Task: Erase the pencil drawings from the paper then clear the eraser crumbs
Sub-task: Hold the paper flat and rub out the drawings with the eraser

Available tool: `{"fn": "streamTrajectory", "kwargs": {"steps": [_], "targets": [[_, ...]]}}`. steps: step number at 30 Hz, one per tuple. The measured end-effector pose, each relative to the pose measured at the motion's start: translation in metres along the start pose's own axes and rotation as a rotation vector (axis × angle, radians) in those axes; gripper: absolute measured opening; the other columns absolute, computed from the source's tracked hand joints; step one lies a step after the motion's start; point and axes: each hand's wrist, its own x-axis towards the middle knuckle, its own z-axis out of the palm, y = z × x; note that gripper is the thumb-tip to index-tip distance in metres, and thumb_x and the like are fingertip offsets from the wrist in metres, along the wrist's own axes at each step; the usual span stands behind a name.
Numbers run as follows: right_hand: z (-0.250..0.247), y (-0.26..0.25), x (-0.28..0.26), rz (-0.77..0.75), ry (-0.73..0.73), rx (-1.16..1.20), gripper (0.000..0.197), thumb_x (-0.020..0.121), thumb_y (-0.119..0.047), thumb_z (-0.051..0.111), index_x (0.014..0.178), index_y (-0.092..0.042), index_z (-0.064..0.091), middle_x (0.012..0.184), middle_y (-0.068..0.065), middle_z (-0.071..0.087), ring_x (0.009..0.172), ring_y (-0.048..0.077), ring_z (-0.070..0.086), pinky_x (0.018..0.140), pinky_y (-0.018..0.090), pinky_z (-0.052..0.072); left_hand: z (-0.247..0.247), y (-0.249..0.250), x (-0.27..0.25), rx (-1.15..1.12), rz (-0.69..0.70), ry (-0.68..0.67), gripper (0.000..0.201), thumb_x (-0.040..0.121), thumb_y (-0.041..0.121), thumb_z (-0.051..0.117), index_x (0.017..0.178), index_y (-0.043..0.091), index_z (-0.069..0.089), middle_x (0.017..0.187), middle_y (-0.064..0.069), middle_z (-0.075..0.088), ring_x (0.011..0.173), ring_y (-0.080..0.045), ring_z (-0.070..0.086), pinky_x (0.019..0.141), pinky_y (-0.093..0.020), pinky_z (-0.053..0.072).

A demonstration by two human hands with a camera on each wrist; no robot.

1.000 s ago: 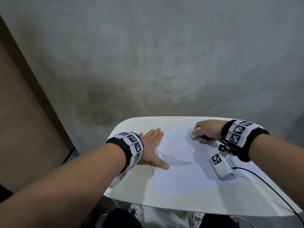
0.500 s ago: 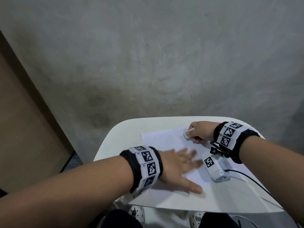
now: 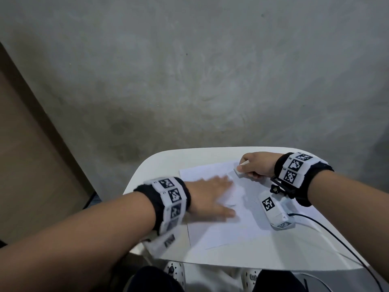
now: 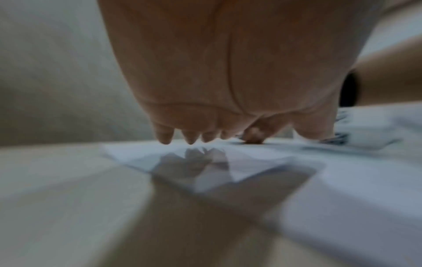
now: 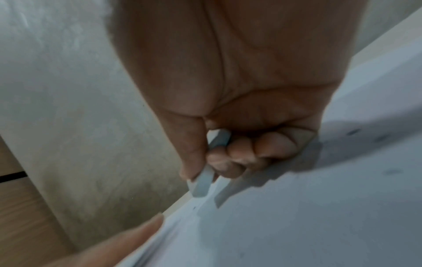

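White eraser (image 3: 240, 170) sits pinched in the curled fingers of the right hand (image 3: 255, 167), at the far right corner of the paper (image 3: 231, 226). The left hand (image 3: 210, 197) lies flat, fingers straight and spread, on the sheet's left-middle, blurred. Dark crumbs (image 5: 352, 131) dot the sheet beside the right hand. So the left hand looks nearer the sheet's middle for sweeping; the desk (image 3: 160, 165) edge lies beyond.
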Motion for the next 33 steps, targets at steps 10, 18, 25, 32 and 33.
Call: {"fn": "streamTrajectory", "kwargs": {"steps": [10, 18, 25, 32, 33], "targets": [[0.007, -0.042, 0.001, -0.045, 0.091, -0.035, 0.024, 0.084, -0.004, 0.068, 0.081, -0.013, 0.046, 0.076, 0.006, 0.061, 0.067, 0.017, 0.062, 0.061, 0.028, 0.054, 0.004, -0.061, -0.006, 0.018, -0.232, -0.022, 0.120, 0.079, 0.075, 0.057, 0.154, 0.020, -0.018, 0.161, 0.003, -0.026, 0.149, -0.015, -0.019, 0.122, -0.046, -0.001], [0.030, -0.078, -0.007, -0.191, 0.093, -0.701, 0.011, 0.094, -0.027, 0.052, 0.087, -0.018, 0.053, 0.074, -0.006, 0.052, 0.077, 0.019, 0.050, 0.058, 0.024, 0.036, 0.000, -0.063, -0.002, 0.003, -0.196, -0.014, 0.124, 0.077, 0.071, 0.064, 0.154, 0.021, -0.019, 0.162, 0.003, -0.025, 0.149, -0.016, -0.019, 0.122, -0.048, 0.000], [0.071, -0.095, 0.004, -0.092, -0.032, -1.002, 0.028, 0.096, -0.022, 0.049, 0.118, -0.009, 0.060, 0.113, 0.006, 0.065, 0.091, 0.022, 0.057, 0.074, 0.028, 0.038, 0.005, -0.067, 0.003, 0.013, -0.180, -0.035, 0.136, 0.066, 0.079, 0.067, 0.151, 0.028, -0.026, 0.160, 0.003, -0.029, 0.148, -0.018, -0.024, 0.120, -0.051, -0.005], [0.076, -0.102, 0.004, -0.100, -0.036, -1.135, 0.025, 0.095, -0.021, 0.054, 0.118, -0.012, 0.059, 0.120, 0.006, 0.061, 0.112, 0.026, 0.058, 0.088, 0.034, 0.045, 0.008, -0.065, 0.002, 0.020, -0.195, -0.015, 0.131, 0.069, 0.076, 0.068, 0.154, 0.027, -0.020, 0.156, 0.008, -0.033, 0.143, -0.014, -0.030, 0.120, -0.049, -0.007], [0.081, -0.101, 0.000, -0.136, -0.055, -1.073, 0.028, 0.096, -0.020, 0.052, 0.121, -0.011, 0.058, 0.122, 0.007, 0.061, 0.113, 0.027, 0.058, 0.088, 0.034, 0.045, 0.008, -0.064, 0.001, 0.010, -0.199, -0.012, 0.129, 0.071, 0.074, 0.068, 0.154, 0.029, -0.019, 0.154, 0.009, -0.034, 0.141, -0.012, -0.030, 0.119, -0.047, -0.008]]}}
